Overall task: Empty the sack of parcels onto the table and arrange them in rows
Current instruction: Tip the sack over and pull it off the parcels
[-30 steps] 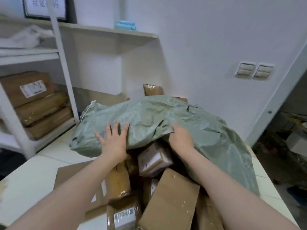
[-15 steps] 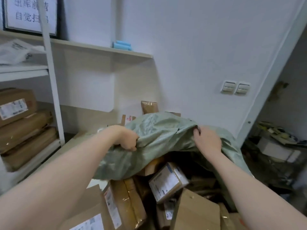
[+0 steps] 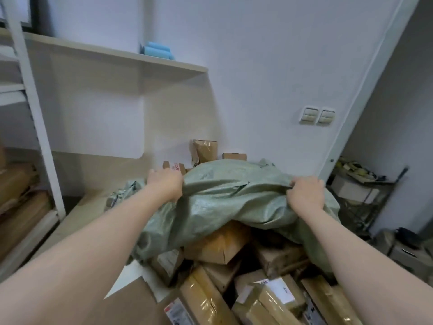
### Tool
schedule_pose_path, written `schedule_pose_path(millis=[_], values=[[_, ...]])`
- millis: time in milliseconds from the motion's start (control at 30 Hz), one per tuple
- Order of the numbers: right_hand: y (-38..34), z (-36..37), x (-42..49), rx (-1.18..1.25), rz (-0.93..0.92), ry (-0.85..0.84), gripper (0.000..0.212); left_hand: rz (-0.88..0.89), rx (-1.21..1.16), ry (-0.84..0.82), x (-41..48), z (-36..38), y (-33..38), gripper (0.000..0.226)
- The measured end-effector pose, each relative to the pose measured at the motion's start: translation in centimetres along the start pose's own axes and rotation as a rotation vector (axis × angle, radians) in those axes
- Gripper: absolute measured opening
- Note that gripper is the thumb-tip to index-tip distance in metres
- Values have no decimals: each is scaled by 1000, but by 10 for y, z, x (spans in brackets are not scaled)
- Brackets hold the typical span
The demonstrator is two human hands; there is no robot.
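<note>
We see blue rolls lying on a wall shelf, two light switches side by side on the white wall, and a white rack at the left.

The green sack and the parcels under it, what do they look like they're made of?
The green sack looks like woven plastic, probably polypropylene: fine weave texture, dull sheen, stiff creases. The parcels look like brown cardboard, matte; several are wrapped in glossy clear tape that catches the light, some bear white paper labels.
</note>
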State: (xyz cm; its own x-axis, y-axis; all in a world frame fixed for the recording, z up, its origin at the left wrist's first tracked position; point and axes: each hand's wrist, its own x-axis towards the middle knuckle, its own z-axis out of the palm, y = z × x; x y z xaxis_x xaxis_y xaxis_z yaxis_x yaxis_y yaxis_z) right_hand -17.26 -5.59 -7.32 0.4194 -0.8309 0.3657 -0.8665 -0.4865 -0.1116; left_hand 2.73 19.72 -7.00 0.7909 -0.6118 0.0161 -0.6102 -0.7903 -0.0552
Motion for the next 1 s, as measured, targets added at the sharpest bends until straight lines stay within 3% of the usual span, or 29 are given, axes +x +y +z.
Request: schedule_pose_path(millis=[100, 200, 300, 433, 533, 667, 767, 900, 1000], values=[[-27, -9, 13, 54, 45, 102, 28, -93, 88, 232, 12, 2, -7, 30], [-66, -17, 40, 168, 51, 139, 31, -177, 77, 305, 25, 0, -11, 28], [-109, -8, 68, 333, -64, 26, 46, -297, 52, 317, 42, 4, -22, 31], [-145, 30, 109, 314, -388, -183, 92, -532, -259, 228, 71, 18, -37, 32], [-157, 64, 133, 287, -507, -331, 97, -496, -590, 87, 83, 20, -17, 52], [-162, 117, 138, 373, -601, -552, 87, -311, -431, 94, 98, 36, 35, 63], [-156, 140, 133, 399, -623, -748, 65, -344, -406, -95, 108, 83, 27, 70], [-141, 142, 134, 415, -720, -741, 61, -338, -425, -372, 107, 130, 3, 72], [-118, 141, 131, 437, -773, -657, 60, -366, -285, -401, 120, 118, 19, 63]])
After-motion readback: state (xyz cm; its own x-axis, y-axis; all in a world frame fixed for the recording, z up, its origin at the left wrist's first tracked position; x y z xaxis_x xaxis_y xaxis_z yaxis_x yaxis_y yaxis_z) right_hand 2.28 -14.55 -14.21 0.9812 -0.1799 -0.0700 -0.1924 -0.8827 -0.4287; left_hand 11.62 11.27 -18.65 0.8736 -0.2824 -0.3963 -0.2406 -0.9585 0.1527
